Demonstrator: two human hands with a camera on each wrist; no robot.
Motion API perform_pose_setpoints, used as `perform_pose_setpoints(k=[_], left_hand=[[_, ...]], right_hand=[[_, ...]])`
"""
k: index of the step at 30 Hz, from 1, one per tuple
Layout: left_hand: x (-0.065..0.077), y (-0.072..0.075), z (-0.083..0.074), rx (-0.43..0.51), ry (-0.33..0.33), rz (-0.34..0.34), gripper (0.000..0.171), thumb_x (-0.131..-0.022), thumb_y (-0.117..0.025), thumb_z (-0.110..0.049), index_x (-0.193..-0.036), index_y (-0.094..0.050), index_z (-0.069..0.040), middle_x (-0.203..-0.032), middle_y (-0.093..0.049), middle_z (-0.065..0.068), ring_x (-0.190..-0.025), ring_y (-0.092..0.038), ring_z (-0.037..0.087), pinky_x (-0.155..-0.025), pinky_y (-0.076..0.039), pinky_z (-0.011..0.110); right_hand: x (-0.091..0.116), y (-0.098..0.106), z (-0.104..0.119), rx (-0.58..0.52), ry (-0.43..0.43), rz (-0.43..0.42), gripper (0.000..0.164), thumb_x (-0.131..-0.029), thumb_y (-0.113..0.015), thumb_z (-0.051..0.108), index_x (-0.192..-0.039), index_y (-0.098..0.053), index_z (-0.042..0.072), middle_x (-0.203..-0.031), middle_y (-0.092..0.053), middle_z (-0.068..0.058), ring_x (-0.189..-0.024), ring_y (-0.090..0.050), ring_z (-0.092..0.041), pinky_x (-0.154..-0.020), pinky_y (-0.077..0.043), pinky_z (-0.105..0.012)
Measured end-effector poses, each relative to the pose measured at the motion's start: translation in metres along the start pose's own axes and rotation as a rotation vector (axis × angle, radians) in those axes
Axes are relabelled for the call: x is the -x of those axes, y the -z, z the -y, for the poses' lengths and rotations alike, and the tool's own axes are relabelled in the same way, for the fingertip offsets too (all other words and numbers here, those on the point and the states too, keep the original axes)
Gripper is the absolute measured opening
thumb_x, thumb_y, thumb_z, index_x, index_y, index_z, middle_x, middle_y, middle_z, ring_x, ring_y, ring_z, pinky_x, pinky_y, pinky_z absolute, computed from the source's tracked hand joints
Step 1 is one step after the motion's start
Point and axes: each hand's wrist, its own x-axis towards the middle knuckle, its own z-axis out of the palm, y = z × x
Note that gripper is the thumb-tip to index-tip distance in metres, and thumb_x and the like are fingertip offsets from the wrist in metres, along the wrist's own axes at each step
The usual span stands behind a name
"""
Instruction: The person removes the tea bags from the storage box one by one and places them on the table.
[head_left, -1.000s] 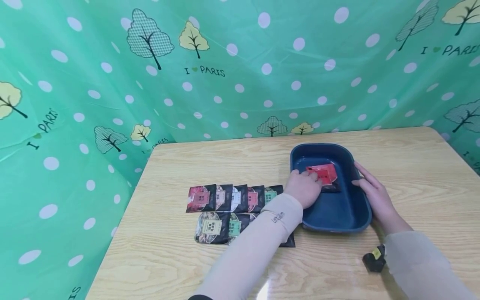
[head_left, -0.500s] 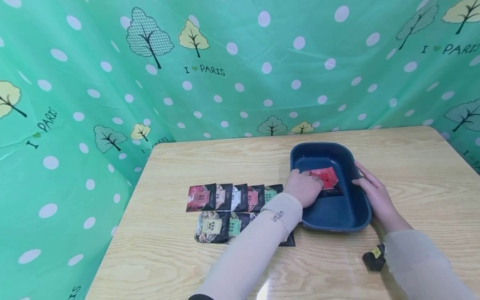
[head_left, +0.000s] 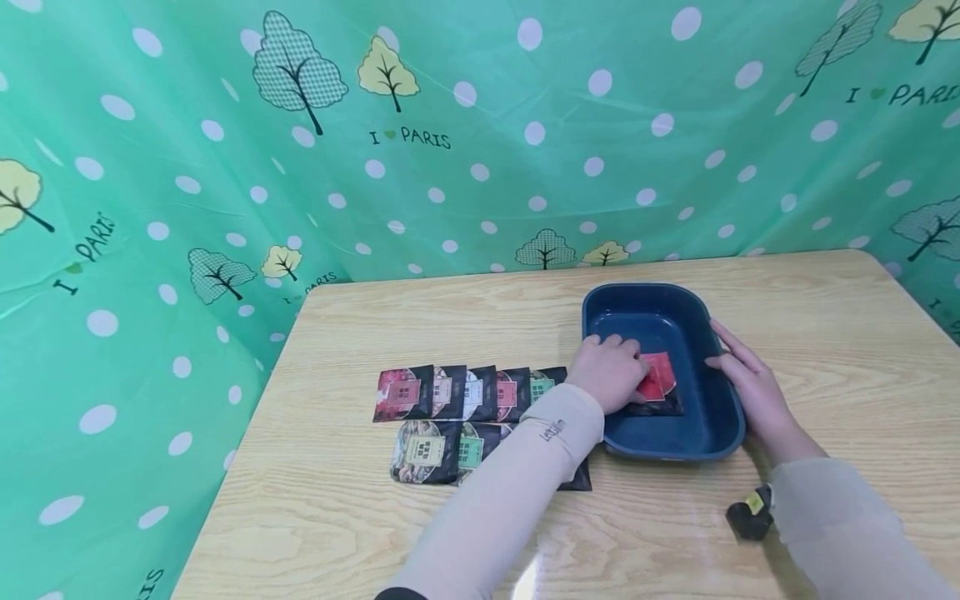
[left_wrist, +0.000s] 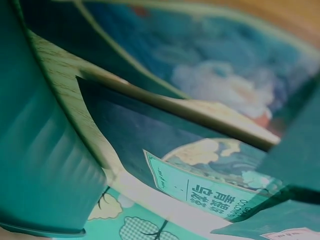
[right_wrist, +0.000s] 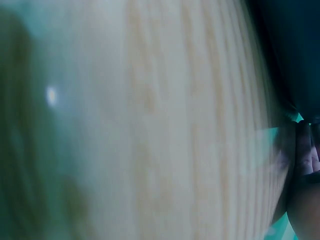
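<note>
A deep navy plastic bin (head_left: 667,437) stands on the table. Inside it lies a red and black tea sachet (head_left: 662,379). My left hand (head_left: 609,372) reaches over the bin's left rim and pinches the sachet's left edge between thumb and fingers. On the other side, my right hand (head_left: 753,392) grips the right wall, thumb over the rim and fingers along the outside. The right wrist view catches part of those fingers (right_wrist: 302,155) beside the bin's dark wall (right_wrist: 290,50). In the left wrist view, the bin's side (left_wrist: 45,150) rises beside a green-labelled sachet (left_wrist: 200,195).
Two rows of overlapping tea sachets (head_left: 402,393) lie left of the bin, the front row (head_left: 423,452) partly hidden under my left sleeve (head_left: 502,508). A small black device with a yellow mark (head_left: 750,517) sits by my right sleeve. A green polka-dot curtain (head_left: 450,217) hangs behind the table.
The red sachet has shifted toward the bin's near side and turned slightly, with my left fingers on its left edge. My right hand and the bin stay in place.
</note>
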Motion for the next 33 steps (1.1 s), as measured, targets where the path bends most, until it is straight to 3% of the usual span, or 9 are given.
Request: perform_pose_setpoints(k=[7,18,26,33], left_hand=[[0.0007,0.0013,-0.0011,0.017,0.041,0.024,0.062,-0.089,-0.057,-0.066,-0.142,-0.050,-0.036,-0.135,-0.059,-0.012,-0.119,-0.054,0.010,-0.095,-0.042,0.026],[-0.0032,-0.0028,-0.0022,0.014,0.070,-0.034,0.082,-0.084,-0.062,-0.069,-0.151,-0.040,-0.026,-0.133,-0.054,-0.006,-0.121,-0.051,0.011,-0.092,-0.045,0.024],[-0.0011,-0.0013,-0.0008,0.101,0.057,-0.075,0.066,-0.083,-0.068,-0.065,-0.135,-0.054,-0.028,-0.117,-0.057,-0.008,-0.105,-0.056,0.009,-0.082,-0.046,0.024],[0.0001,-0.0004,0.0026,0.212,0.034,-0.127,0.039,-0.095,-0.055,-0.057,-0.128,-0.061,-0.036,-0.116,-0.060,-0.015,-0.102,-0.055,0.006,-0.082,-0.043,0.023]], right_hand=[[0.0004,0.0003,0.0001,0.019,0.000,-0.005,0.057,-0.104,-0.039,0.037,-0.155,-0.016,0.044,-0.167,0.002,0.005,-0.153,0.001,-0.039,-0.117,-0.013,-0.068],[-0.0002,0.0016,-0.0013,0.023,0.000,-0.005,0.057,-0.104,-0.040,0.037,-0.155,-0.016,0.045,-0.167,0.001,0.006,-0.153,-0.001,-0.037,-0.118,-0.012,-0.066],[-0.0002,0.0012,-0.0013,0.000,-0.009,-0.004,0.057,-0.104,-0.041,0.037,-0.154,-0.017,0.046,-0.167,0.001,0.007,-0.153,0.000,-0.036,-0.119,-0.011,-0.065],[-0.0008,0.0009,-0.0012,0.011,-0.011,-0.017,0.057,-0.103,-0.041,0.036,-0.154,-0.018,0.046,-0.167,0.002,0.007,-0.153,0.003,-0.035,-0.118,-0.010,-0.066]])
